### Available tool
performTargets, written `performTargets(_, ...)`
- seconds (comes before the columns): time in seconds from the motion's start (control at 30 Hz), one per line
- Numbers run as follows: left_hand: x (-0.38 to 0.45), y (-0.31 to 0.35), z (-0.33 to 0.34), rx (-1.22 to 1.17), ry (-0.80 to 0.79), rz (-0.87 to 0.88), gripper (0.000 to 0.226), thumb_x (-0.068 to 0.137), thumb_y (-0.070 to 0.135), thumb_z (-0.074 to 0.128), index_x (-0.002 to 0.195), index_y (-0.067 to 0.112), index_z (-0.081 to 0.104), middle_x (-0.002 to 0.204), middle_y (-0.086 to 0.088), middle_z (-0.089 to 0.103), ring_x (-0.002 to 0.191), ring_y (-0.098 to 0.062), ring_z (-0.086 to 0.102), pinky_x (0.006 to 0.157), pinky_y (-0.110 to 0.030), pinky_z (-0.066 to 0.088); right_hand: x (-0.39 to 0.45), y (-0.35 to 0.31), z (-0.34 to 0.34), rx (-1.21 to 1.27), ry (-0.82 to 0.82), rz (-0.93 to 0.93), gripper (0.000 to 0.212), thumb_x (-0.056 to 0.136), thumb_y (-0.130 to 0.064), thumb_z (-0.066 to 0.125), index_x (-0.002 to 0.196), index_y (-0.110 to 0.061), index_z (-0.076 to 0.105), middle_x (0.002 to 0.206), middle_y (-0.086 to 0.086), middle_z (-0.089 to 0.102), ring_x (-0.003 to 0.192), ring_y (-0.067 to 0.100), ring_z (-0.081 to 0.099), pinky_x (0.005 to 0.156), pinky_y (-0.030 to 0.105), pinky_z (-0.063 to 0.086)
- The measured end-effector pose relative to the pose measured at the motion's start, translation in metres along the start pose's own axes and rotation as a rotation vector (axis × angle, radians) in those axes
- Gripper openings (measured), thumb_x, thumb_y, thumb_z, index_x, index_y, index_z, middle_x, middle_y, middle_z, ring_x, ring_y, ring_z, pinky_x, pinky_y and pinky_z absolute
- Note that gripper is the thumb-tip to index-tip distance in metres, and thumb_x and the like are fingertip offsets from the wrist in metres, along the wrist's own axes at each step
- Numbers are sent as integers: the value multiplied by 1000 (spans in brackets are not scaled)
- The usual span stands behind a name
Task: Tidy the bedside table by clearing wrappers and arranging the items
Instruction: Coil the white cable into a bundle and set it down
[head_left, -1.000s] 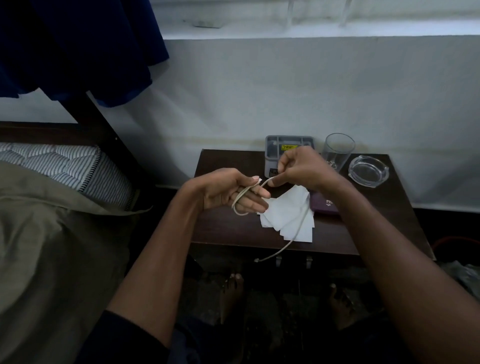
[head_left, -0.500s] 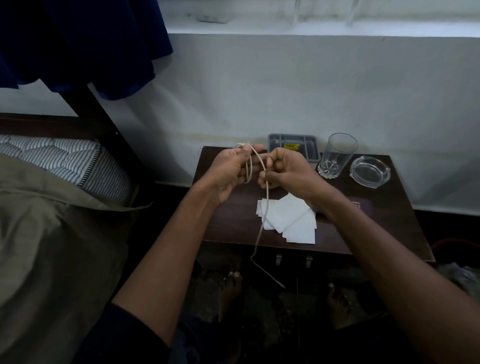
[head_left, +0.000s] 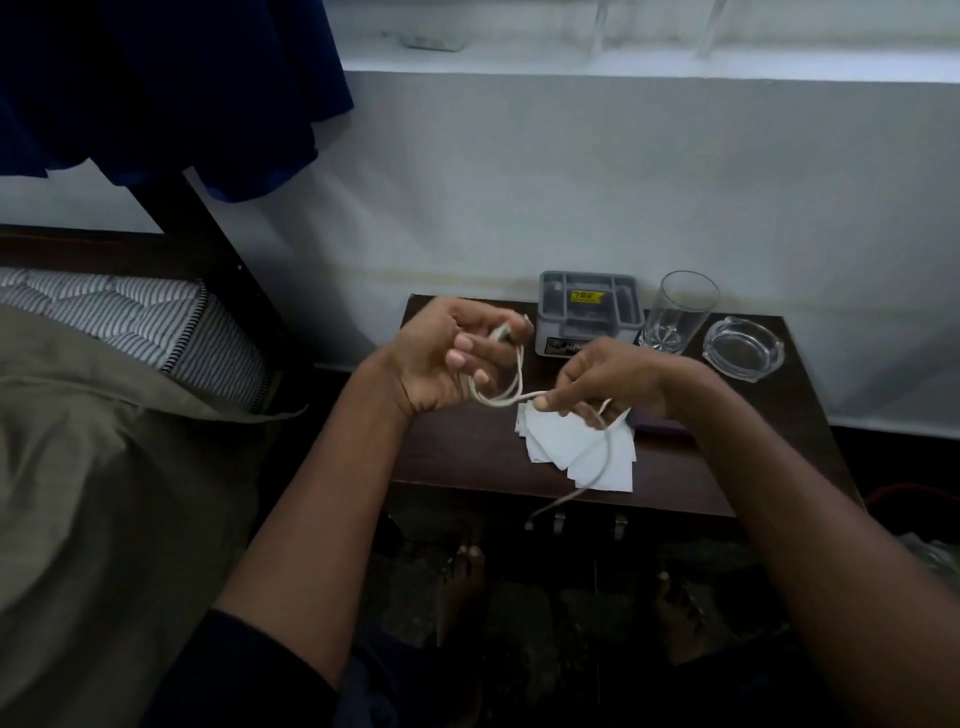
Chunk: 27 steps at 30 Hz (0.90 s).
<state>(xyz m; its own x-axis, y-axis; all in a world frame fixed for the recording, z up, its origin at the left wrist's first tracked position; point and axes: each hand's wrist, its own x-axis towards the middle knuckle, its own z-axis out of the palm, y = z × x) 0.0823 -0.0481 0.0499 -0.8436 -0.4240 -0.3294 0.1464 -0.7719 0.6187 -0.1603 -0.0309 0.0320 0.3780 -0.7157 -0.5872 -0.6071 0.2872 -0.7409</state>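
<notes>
right hand (head_left: 602, 382) pinches thin white cable (head_left: 498, 400), tail hanging past dark wooden worktop (head_left: 457, 452) edge | left hand (head_left: 447, 358) curls around cable loops | white paper sheets (head_left: 576, 449) under right hand | grey plastic tray (head_left: 589, 312), clear glass tumbler (head_left: 678, 312) behind

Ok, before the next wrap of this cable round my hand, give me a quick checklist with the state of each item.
1. Left hand grips the cable coil: ok.
2. Right hand pinches the running cable: ok.
3. Loose tail free of snags: cannot tell; it hangs past the bedside table front edge.
4. Tail clear of the white papers: not ok, it lies across them.
5. Drinking glass upright, apart from both hands: ok.
6. Glass ashtray clear of the cable: ok.
</notes>
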Motion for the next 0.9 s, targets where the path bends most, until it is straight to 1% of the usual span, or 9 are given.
performTargets(0.07, 4, -4, 4, 218, 86, -88, 27, 105, 19, 38, 90, 12, 58, 45, 12, 37, 32, 0, 35, 47, -18, 43, -5, 1, -9, -45, 44, 59, 42, 62, -46, 99, 68, -14, 73, 58, 3, 63, 51, 12, 56, 54, 23, 49)
performTargets(0.17, 12, -13, 13, 501, 191, -211, 34, 103, 20, 39, 91, 5, 67, 47, 6, 44, 31, -2, 35, 42, -18, 43, -3, 1, -9, 4, 46, 47, 32, 75, -26, 95, 67, -14, 67, 59, 2, 59, 51, 13, 52, 54, 24, 45)
performTargets(0.3, 19, -16, 18, 735, 356, -261, 38, 106, 22, 36, 107, 5, 70, 79, -14, 78, 43, -12, 54, 51, -23, 50, 2, -2, -4, 217, 64, -60, 4, 95, -4, 72, 98, -2, 74, 76, 6, 67, 60, 13, 58, 60, 26, 52)
performTargets(0.47, 22, -19, 0, 866, 537, -101, 43, 109, 22, 34, 116, 4, 73, 107, -15, 82, 83, -30, 82, 92, -43, 61, -4, -2, -10, 447, -30, -138, 28, 98, 4, 65, 125, 6, 72, 102, 17, 74, 85, 21, 74, 78, 32, 65)
performTargets(0.6, 28, -22, -6, 871, 639, 117, 40, 110, 23, 39, 114, 3, 73, 111, -15, 80, 88, -31, 83, 89, -43, 63, -6, -5, 1, 707, -26, -227, 39, 93, 13, 66, 131, 9, 66, 115, 23, 75, 96, 26, 77, 85, 33, 66)
performTargets(0.67, 30, -17, -6, 766, 709, 262, 39, 111, 23, 39, 111, 5, 74, 104, -13, 83, 83, -26, 83, 79, -37, 64, -5, -8, 8, 810, 61, -243, 30, 93, 10, 68, 123, 6, 66, 108, 25, 77, 89, 28, 80, 79, 33, 67)
performTargets(0.73, 34, -11, -3, 538, 718, 392, 39, 111, 22, 38, 111, 8, 74, 104, -12, 83, 85, -26, 82, 84, -38, 64, -6, -9, 14, 760, 41, -224, 15, 96, 0, 70, 111, 0, 69, 103, 24, 78, 88, 31, 80, 79, 36, 67)
performTargets(0.83, 36, -4, 5, 155, 528, 496, 39, 112, 25, 31, 116, 12, 68, 106, -12, 83, 95, -24, 81, 96, -39, 61, -9, -3, 18, 517, -163, -187, 21, 103, -17, 66, 111, 1, 73, 104, 24, 77, 103, 38, 77, 94, 45, 63)
performTargets(0.9, 29, 0, 8, -163, 319, 490, 35, 110, 23, 30, 106, 15, 64, 73, -1, 77, 72, -15, 79, 81, -31, 65, -10, 3, 19, 370, -237, -168, 28, 107, -18, 61, 115, 7, 72, 97, 22, 75, 97, 37, 75, 97, 48, 61)
